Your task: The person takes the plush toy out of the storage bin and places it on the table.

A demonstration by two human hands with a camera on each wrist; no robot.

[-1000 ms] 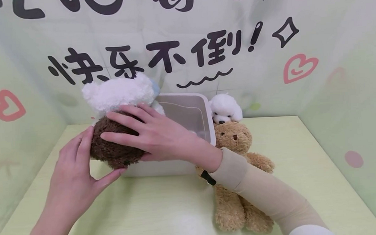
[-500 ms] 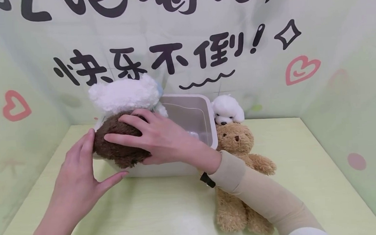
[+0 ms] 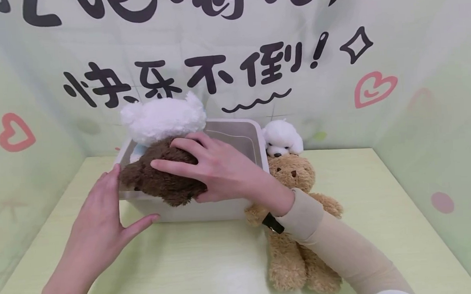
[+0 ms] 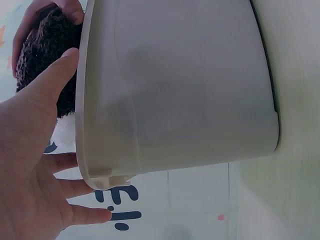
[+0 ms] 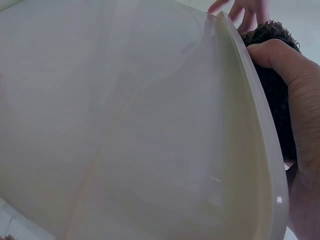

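My right hand (image 3: 220, 170) grips a dark brown plush toy (image 3: 169, 175) from above, with its fingers spread over the fur. The toy lies over the front left rim of a pale plastic bin (image 3: 207, 210); its lower side is hidden. My left hand (image 3: 97, 216) is at the bin's left rim, with thumb and fingers spread apart. In the left wrist view its fingers (image 4: 82, 214) reach past the bin's corner. Behind the brown toy, a fluffy white plush toy (image 3: 164, 117) with a bit of blue rises above the bin's rim.
Right of the bin, a tan teddy bear (image 3: 286, 251) lies on the pale table (image 3: 201, 264), partly under my right forearm. A white plush dog (image 3: 281, 135) is behind its head. A printed cloth backdrop (image 3: 316, 94) stands behind and at both sides.
My right hand has moved right with the brown plush toy, which has turned and come away from my left hand. The white plush toy has shifted right and slightly lower.
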